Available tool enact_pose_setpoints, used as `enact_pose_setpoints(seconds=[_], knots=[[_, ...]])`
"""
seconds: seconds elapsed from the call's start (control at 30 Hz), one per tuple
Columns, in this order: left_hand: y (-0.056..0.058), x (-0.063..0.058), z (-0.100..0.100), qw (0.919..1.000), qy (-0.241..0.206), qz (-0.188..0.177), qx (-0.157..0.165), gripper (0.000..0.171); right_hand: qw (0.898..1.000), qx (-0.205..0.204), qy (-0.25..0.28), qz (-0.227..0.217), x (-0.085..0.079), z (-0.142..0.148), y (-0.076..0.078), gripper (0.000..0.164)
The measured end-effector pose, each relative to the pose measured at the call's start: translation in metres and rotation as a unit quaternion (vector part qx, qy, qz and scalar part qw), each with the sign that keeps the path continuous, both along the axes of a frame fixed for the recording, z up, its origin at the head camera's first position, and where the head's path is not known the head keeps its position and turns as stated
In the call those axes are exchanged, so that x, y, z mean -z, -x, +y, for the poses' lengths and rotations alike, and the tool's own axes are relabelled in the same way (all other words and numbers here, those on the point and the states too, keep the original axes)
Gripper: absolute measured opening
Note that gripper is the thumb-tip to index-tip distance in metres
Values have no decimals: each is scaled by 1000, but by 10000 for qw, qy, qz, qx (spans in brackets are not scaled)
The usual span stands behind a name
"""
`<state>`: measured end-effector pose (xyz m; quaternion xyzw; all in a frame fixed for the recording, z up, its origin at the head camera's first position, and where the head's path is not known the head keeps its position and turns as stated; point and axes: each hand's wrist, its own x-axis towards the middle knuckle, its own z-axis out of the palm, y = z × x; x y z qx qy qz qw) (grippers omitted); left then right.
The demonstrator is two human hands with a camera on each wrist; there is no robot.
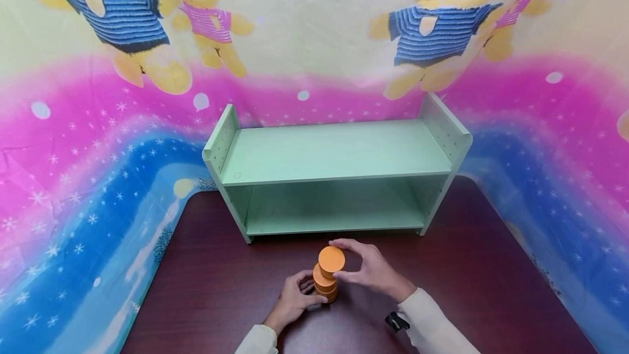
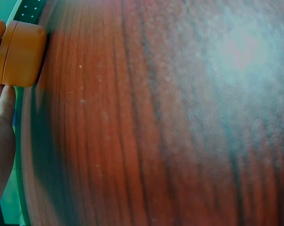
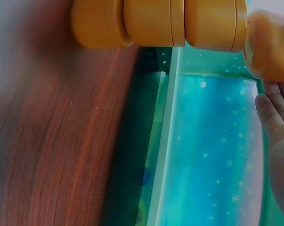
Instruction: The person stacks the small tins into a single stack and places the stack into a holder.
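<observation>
Several small round orange jars with lids point(image 1: 326, 284) stand stacked in a column on the table. At the top, my right hand point(image 1: 371, 269) grips one orange jar point(image 1: 331, 259) between thumb and fingers, slightly off line with those below. The right wrist view shows this upper jar point(image 3: 269, 47) tilted beside the end of the row of stacked jars point(image 3: 153, 21). My left hand point(image 1: 294, 298) holds the lower part of the column, thumb in front and fingers behind. In the left wrist view, fingertips point(image 2: 7, 96) lie against a lidded jar point(image 2: 26, 54).
Behind the hands stands a pale green two-tier shelf point(image 1: 336, 152) with raised side panels. The dark red wooden table point(image 1: 206, 288) extends to both sides. A printed bear curtain point(image 1: 304, 42) hangs around the back and sides.
</observation>
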<state>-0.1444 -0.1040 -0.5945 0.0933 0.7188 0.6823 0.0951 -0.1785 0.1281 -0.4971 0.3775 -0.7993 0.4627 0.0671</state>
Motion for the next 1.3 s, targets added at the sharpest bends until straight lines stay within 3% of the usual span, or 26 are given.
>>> enact_pose_setpoints(seconds=[0.37, 0.8, 1.3], knots=[[-1, -2, 0, 10000, -82, -8, 27, 56, 9998, -160, 68, 95, 2, -5, -1, 62], [-1, 4, -1, 9979, -135, 625, 140, 54, 9995, -301, 16, -100, 5, -10, -4, 61], [0, 2, 1, 9996, -171, 220, 46, 54, 9997, -209, -19, -101, 7, -9, -4, 64]])
